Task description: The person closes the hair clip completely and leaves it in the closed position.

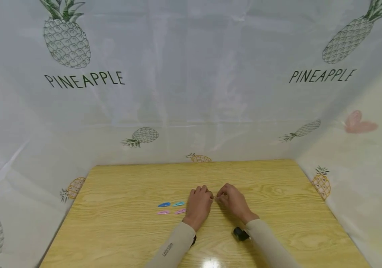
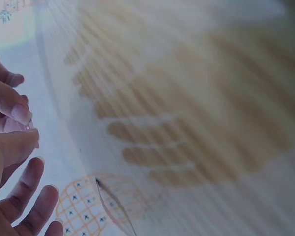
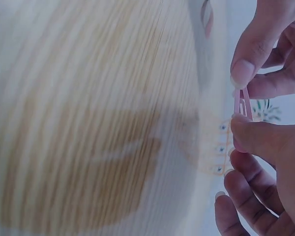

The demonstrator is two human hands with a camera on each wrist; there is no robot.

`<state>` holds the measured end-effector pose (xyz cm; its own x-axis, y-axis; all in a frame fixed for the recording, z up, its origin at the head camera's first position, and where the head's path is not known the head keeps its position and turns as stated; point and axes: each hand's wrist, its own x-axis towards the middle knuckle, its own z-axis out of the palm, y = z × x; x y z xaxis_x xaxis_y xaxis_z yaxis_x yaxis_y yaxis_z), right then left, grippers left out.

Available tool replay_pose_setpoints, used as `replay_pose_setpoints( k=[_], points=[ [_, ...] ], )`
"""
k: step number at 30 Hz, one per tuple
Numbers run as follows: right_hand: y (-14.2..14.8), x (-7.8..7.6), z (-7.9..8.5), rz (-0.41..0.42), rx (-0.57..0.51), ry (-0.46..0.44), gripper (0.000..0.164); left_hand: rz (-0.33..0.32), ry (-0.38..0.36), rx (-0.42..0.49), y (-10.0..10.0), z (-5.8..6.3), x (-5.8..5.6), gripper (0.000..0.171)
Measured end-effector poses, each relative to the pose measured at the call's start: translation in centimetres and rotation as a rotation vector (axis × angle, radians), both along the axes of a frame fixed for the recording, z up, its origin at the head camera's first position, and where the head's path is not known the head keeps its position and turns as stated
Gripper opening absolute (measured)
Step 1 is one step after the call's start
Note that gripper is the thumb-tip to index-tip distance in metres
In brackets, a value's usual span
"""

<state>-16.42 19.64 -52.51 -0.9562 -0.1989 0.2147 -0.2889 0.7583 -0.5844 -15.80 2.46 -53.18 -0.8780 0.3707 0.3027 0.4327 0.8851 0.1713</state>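
Note:
A pink snap hair clip point(image 3: 249, 109) spans the two hands in the right wrist view. My left hand point(image 1: 200, 204) pinches its narrower end between thumb and fingers. At the other end, my right hand point(image 1: 234, 201) pinches the clip, its thumb covering part of it. The head view shows both hands close together just over the table, with the clip barely visible between them. Left of my left hand lie a dark blue clip point(image 1: 164, 204), a light blue clip point(image 1: 178, 204), a pink clip point(image 1: 163, 212) and a pinkish-purple clip point(image 1: 180, 211) nearest that hand.
The wood-grain table point(image 1: 127, 186) meets a pale sheet point(image 1: 191, 93) printed with pineapples at the back and sides. A black device point(image 1: 240, 234) sits at the right wrist, and a dark band point(image 1: 194, 240) shows at the left.

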Motion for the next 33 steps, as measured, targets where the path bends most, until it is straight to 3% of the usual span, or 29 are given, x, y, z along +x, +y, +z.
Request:
replay_pose_setpoints(
  k=[9, 16, 33],
  points=[
    [-1.1, 0.8, 0.5, 0.055, 0.009, 0.048, 0.013, 0.019, 0.032, 0.063, -2.0, 0.5, 0.8, 0.010],
    [-2.2, 1.2, 0.9, 0.071, 0.011, 0.065, 0.015, 0.023, 0.007, 0.038, -3.2, 1.0, 1.5, 0.026],
    [-3.4, 1.9, 1.3, 0.197, 0.061, 0.086, 0.012, 0.004, 0.048, 0.021, -5.6, 1.3, 2.7, 0.010]
  ],
)
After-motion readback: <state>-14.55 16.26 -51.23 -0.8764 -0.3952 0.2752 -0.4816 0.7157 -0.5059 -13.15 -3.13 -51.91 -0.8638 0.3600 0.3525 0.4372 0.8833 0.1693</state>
